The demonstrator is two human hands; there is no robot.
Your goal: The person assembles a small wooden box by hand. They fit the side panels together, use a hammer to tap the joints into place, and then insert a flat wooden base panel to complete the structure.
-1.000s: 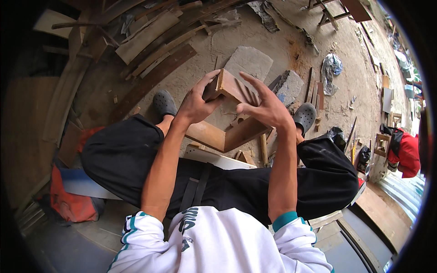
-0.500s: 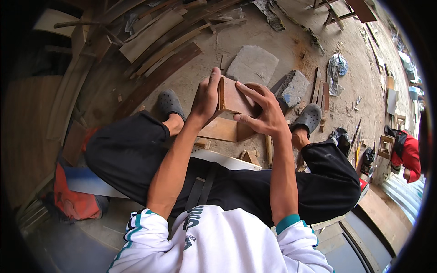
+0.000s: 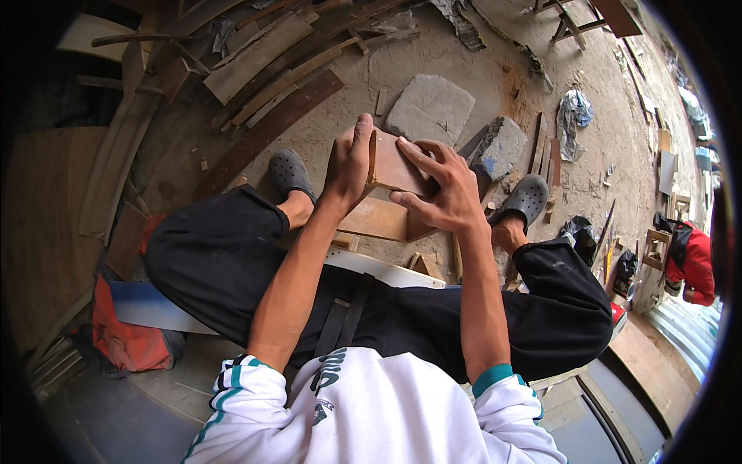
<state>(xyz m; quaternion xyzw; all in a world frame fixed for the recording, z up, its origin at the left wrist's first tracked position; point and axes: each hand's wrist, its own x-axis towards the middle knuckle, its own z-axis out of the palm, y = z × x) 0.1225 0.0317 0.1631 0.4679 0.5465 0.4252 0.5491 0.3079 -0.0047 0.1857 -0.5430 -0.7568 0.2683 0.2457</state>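
Observation:
Between both hands, above the ground and in front of my knees, is a box-shaped brown wooden piece with a reddish-brown top face and a lighter edge on its left. My left hand is closed along its left side, thumb pointing up at the far corner. From the right, my right hand grips it with the fingers over the top and the thumb at the near edge. Just under it shows a pale wooden board; I cannot tell whether the two are joined. The underside is hidden.
A flat stone slab and a rough grey block lie beyond my hands. Long planks are heaped at the far left. A white strip crosses before my lap. A person in red is at the far right.
My right hand has shifted very slightly left, and the wooden piece has tilted a little. Both hands keep their hold.

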